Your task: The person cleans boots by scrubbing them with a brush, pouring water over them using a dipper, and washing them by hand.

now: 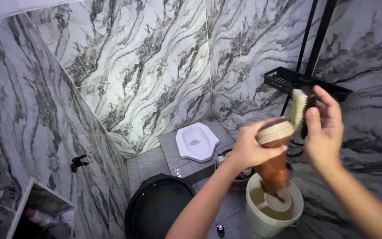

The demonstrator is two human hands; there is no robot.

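Above the white bucket (274,208) at about four o'clock in the view, the left hand (249,148) grips a brown shoe (274,159), fingers wrapped tight round its upper end. Its pale sole (275,132) faces up and toward the right hand; its long axis runs nearly upright, top end near one o'clock, lower end dipping toward the murky water. Which end is toe and which heel is hard to tell, since the lower tip blurs against a light scoop (274,202) floating in the bucket. At three o'clock from the shoe, the right hand (324,128) clamps a scrub brush (299,108), pale bristles turned toward the sole, just beside it; motion blur hides whether they touch. Thumb and fingers cover most of the brush's dark back. A black shelf (288,79) sits behind the brush. At seven o'clock a black bin (158,206) is cut off by the frame edge, and a white squat toilet (196,141) lies at nine o'clock from the hands.
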